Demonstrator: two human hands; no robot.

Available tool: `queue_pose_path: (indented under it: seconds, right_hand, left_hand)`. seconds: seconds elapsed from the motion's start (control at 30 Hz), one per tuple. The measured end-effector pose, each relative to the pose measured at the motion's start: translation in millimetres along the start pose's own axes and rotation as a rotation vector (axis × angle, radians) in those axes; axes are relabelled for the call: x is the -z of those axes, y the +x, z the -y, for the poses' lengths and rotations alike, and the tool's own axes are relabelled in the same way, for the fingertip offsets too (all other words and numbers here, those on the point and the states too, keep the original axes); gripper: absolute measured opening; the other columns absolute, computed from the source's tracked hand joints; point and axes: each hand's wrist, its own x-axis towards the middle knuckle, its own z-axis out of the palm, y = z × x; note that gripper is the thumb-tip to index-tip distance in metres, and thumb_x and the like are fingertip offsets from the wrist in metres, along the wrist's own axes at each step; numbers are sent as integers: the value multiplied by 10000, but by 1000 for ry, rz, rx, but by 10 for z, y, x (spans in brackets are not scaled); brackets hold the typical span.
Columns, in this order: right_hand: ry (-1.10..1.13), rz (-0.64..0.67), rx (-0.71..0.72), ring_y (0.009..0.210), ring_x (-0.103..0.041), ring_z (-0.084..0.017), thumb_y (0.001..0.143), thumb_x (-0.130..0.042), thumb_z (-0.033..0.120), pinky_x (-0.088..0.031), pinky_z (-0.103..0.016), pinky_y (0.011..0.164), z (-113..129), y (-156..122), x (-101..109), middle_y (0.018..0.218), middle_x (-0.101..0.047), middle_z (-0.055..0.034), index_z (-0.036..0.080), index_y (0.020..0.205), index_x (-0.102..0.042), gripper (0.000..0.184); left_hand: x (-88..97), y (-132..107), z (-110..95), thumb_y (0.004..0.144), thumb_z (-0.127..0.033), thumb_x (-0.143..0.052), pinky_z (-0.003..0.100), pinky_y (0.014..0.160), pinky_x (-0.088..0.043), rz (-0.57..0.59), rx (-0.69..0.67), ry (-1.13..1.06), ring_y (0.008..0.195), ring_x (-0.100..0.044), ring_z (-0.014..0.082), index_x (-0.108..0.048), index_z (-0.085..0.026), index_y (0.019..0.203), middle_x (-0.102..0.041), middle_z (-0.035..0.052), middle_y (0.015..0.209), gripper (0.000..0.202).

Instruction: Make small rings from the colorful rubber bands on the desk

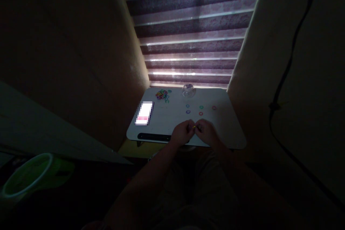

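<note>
- Left hand [183, 132] was closed, fingertips pinching a small yellow item [193, 127]; most fingers curled out of sight.
- Right hand [206, 132] was closed too, fingertips meeting the left's at the same yellow item; exact grip dark, shape of the item mostly hidden.
- Both hands were over the near edge of the white table [226, 129], near the middle.
- Beyond them lay five loose rings, apart from one another: blue ring [188, 107] and purple ring [188, 113] on the left, green ring [201, 109] and red ring [201, 115] in the middle, a reddish ring [214, 109] on the right.
- Pile of coloured rings [161, 94] sat far left; single pieces blurred together.
- Clear container [188, 91] stood at the far edge, contents hard to make out.
- Bright phone-like slab [145, 113] lay left, screen pixelated, unreadable.
- Black strip [153, 137] ran along the near left edge, partly covered by the left hand.
- Striped blind [188, 43] was cut off at the top; green basket [58, 174], lower left, faded into shadow.
- Legs barely showed.
</note>
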Motion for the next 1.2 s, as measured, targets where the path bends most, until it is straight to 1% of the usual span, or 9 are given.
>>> queue_pose_path:
  seconds: [0.23,0.43,0.57,0.77,0.9,1.2]
  right_hand:
    - [-11,2,-27,605,-498,-139,725,-581,173,-360,-250,576,38,3,16,657,-556,-1,203,708,-561,40]
    - [-13,8,-10,618,-505,-141,729,-583,172,-362,-252,583,9,0,8,674,-564,-3,202,719,-566,36]
    - [-19,7,-10,614,-505,-140,723,-582,170,-363,-252,582,3,2,6,666,-559,0,203,722,-569,35]
    - [-17,9,-7,620,-502,-140,733,-585,188,-364,-246,578,37,4,27,670,-566,-4,204,723,-565,27]
    - [-1,4,-4,602,-491,-135,732,-570,189,-357,-250,569,50,-2,36,663,-551,1,203,713,-554,29]
    - [22,-7,-34,589,-491,-136,742,-579,208,-361,-248,556,39,-8,10,654,-541,4,209,716,-551,38]
  left_hand:
    - [13,-5,-10,861,-343,-590,234,589,-348,1,-21,8,636,-506,124,-611,-178,864,-613,-1,738,166]
    - [16,-9,-28,866,-357,-586,238,589,-349,3,15,43,646,-515,128,-619,-180,871,-624,5,751,180]
    - [21,-7,-26,861,-349,-591,234,584,-346,8,2,23,634,-511,125,-622,-178,875,-624,3,745,174]
    - [15,-3,-21,845,-316,-610,225,594,-358,5,20,-17,633,-508,119,-617,-175,872,-620,0,739,145]
    - [9,-6,-15,833,-296,-623,229,606,-366,-11,13,-29,645,-520,121,-605,-177,854,-618,-2,742,122]
    - [-3,4,5,828,-321,-626,239,598,-353,-8,27,8,650,-515,127,-569,-175,804,-611,3,738,159]
